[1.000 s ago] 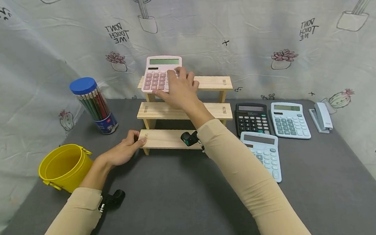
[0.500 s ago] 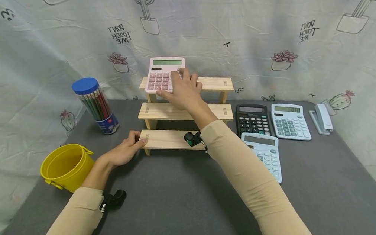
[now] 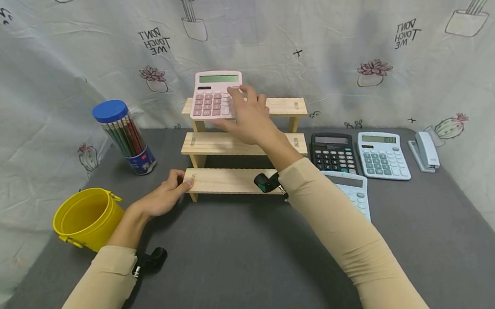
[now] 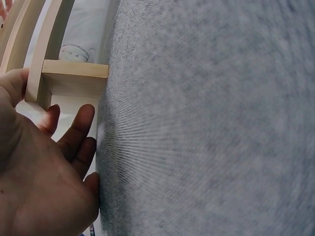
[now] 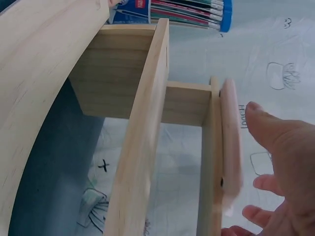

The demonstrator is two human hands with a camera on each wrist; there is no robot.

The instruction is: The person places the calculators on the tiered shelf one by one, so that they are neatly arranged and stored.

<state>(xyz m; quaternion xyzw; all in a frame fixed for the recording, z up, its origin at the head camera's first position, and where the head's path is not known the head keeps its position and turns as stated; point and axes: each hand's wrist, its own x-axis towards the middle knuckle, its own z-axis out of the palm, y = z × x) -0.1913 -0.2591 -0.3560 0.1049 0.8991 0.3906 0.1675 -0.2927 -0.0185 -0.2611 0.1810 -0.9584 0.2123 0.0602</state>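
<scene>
Pencils [image 3: 124, 136] in jar [image 3: 141, 162]; pink calculator [image 3: 207, 104] atop stand [image 3: 227, 180]

Flipped "DON'T TOUCH" lettering [image 3: 154, 41] on curtain [image 3: 260, 50]

A pink calculator [image 3: 207, 96] sits on the top step of a wooden stand [image 3: 224, 144]. The right hand [image 3: 250, 117] is over the calculator's right side, with its fingers bent. The left hand [image 3: 160, 199] pinches the left end of the bottom step. On the left of the grey worktop [image 3: 222, 274] are a yellow bucket [image 3: 106, 230] and a jar of pencils [image 3: 127, 138] with a blue lid. On the right are a black calculator [image 3: 333, 152], a light blue calculator [image 3: 383, 156] and a stapler [image 3: 425, 151]. A second light blue calculator [image 3: 357, 191] is partly behind the right sleeve [image 3: 343, 239].
</scene>
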